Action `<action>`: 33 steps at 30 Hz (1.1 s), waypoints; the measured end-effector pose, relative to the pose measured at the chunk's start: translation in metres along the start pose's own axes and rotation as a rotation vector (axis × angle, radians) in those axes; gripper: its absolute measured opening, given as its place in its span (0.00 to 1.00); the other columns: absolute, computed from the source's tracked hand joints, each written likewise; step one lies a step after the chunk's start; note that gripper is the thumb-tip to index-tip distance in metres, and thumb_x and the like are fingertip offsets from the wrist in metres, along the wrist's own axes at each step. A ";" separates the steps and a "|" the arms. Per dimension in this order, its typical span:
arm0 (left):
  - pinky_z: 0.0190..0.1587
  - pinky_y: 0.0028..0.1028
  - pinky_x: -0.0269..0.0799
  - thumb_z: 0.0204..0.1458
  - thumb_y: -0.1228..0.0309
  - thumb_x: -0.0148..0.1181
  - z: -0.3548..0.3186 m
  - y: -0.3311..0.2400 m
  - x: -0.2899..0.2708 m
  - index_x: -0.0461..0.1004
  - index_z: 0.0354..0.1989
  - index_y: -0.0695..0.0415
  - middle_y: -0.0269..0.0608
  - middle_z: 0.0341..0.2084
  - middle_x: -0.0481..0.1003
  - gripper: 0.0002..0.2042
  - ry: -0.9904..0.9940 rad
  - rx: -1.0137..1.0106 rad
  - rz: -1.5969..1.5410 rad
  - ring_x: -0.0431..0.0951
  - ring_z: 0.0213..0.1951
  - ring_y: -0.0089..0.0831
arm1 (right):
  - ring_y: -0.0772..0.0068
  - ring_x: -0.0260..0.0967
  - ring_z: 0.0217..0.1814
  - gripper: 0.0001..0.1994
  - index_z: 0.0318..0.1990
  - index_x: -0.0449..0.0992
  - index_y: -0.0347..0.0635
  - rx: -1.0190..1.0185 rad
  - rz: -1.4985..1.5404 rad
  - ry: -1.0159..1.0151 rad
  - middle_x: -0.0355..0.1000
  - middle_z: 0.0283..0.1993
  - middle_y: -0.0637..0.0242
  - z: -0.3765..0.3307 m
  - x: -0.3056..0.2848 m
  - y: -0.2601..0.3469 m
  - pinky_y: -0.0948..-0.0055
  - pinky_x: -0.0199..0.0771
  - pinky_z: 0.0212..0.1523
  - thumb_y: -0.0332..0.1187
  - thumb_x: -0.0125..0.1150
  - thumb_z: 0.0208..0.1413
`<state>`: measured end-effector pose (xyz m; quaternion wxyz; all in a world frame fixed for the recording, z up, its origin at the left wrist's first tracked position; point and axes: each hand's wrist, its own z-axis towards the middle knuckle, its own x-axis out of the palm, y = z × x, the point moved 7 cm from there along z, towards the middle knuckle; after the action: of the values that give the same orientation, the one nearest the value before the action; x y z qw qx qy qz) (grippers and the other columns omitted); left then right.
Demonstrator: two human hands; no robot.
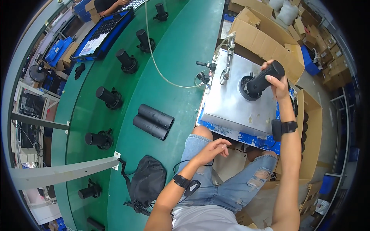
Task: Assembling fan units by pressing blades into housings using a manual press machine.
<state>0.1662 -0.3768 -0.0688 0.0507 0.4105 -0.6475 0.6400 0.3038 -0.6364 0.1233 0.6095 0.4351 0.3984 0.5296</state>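
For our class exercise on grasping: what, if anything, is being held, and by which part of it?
The right grip holds the black cylinder near its upper end. The left grip holds nothing.

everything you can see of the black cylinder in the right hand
The black cylinder looks like matte plastic, with a round top end. It slants up-right in the picture; true tilt is unclear. Its lower end meets a round black base on the metal box. The right hand grips its upper part.
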 end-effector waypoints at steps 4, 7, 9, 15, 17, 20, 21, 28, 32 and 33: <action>0.43 0.22 0.71 0.64 0.66 0.45 0.008 0.003 0.001 0.67 0.53 0.59 0.34 0.33 0.74 0.14 0.054 -0.015 0.018 0.74 0.38 0.20 | 0.71 0.67 0.46 0.27 0.45 0.68 0.41 0.071 -0.213 0.306 0.70 0.40 0.65 0.028 0.040 0.007 0.72 0.65 0.50 0.33 0.64 0.31; 0.44 0.22 0.71 0.64 0.65 0.45 0.006 0.002 0.002 0.67 0.54 0.60 0.35 0.33 0.74 0.15 0.049 -0.031 -0.004 0.74 0.38 0.20 | 0.71 0.67 0.45 0.28 0.45 0.68 0.41 0.157 -0.181 0.316 0.70 0.40 0.65 0.035 0.041 -0.016 0.73 0.66 0.49 0.34 0.64 0.30; 0.44 0.22 0.71 0.64 0.66 0.46 0.010 0.004 0.005 0.66 0.54 0.61 0.35 0.33 0.74 0.15 0.043 -0.039 -0.036 0.74 0.38 0.21 | 0.70 0.67 0.46 0.27 0.47 0.68 0.40 0.137 -0.096 0.214 0.69 0.41 0.63 0.026 0.018 -0.027 0.72 0.65 0.51 0.33 0.65 0.32; 0.44 0.22 0.71 0.63 0.68 0.47 -0.002 0.009 -0.011 0.66 0.53 0.61 0.35 0.33 0.74 0.14 -0.014 -0.045 0.045 0.73 0.38 0.21 | 0.73 0.70 0.44 0.19 0.46 0.69 0.37 -0.176 -0.298 -0.463 0.72 0.41 0.65 -0.028 0.042 -0.063 0.72 0.69 0.49 0.28 0.68 0.47; 0.44 0.22 0.71 0.63 0.68 0.47 0.008 0.009 0.001 0.66 0.53 0.61 0.35 0.33 0.74 0.14 0.033 -0.029 0.043 0.73 0.38 0.21 | 0.74 0.71 0.40 0.19 0.44 0.72 0.37 -0.202 -0.527 -0.626 0.74 0.40 0.67 -0.029 0.034 -0.046 0.74 0.71 0.47 0.31 0.72 0.45; 0.44 0.22 0.70 0.63 0.68 0.47 0.010 0.011 0.006 0.66 0.53 0.61 0.35 0.33 0.73 0.14 0.051 0.003 0.045 0.73 0.38 0.21 | 0.73 0.72 0.41 0.19 0.43 0.71 0.39 -0.123 -0.378 -0.548 0.75 0.40 0.64 -0.029 0.018 -0.048 0.73 0.70 0.48 0.32 0.72 0.46; 0.44 0.22 0.70 0.63 0.68 0.47 0.010 0.011 0.005 0.66 0.53 0.61 0.35 0.33 0.74 0.14 0.055 0.015 0.035 0.73 0.38 0.21 | 0.73 0.71 0.44 0.18 0.44 0.72 0.38 -0.096 -0.376 -0.483 0.74 0.43 0.64 -0.030 0.015 -0.052 0.73 0.70 0.50 0.30 0.70 0.47; 0.42 0.23 0.71 0.61 0.70 0.49 -0.002 -0.050 -0.004 0.71 0.45 0.63 0.36 0.28 0.74 0.10 -0.096 0.210 0.160 0.74 0.33 0.22 | 0.71 0.71 0.48 0.15 0.44 0.72 0.37 -0.053 -0.377 -0.206 0.75 0.43 0.63 -0.025 0.010 -0.053 0.69 0.67 0.55 0.30 0.66 0.49; 0.33 0.21 0.69 0.60 0.69 0.50 0.006 -0.181 -0.047 0.73 0.38 0.61 0.34 0.21 0.73 0.09 -0.404 0.535 0.292 0.73 0.26 0.21 | 0.72 0.71 0.46 0.15 0.43 0.72 0.37 -0.053 -0.375 -0.223 0.75 0.42 0.64 -0.024 0.012 -0.054 0.69 0.67 0.53 0.30 0.65 0.49; 0.32 0.21 0.68 0.60 0.70 0.50 0.024 -0.208 -0.058 0.73 0.37 0.62 0.34 0.22 0.73 0.08 -0.442 0.628 0.408 0.72 0.26 0.21 | 0.72 0.71 0.46 0.15 0.43 0.72 0.37 -0.052 -0.381 -0.231 0.75 0.42 0.64 -0.026 0.008 -0.053 0.69 0.67 0.53 0.30 0.65 0.49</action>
<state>0.3395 -0.3380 0.0565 -0.3444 0.3968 -0.4844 0.6995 0.2960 -0.6287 0.0646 0.7511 0.3937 0.3873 0.3616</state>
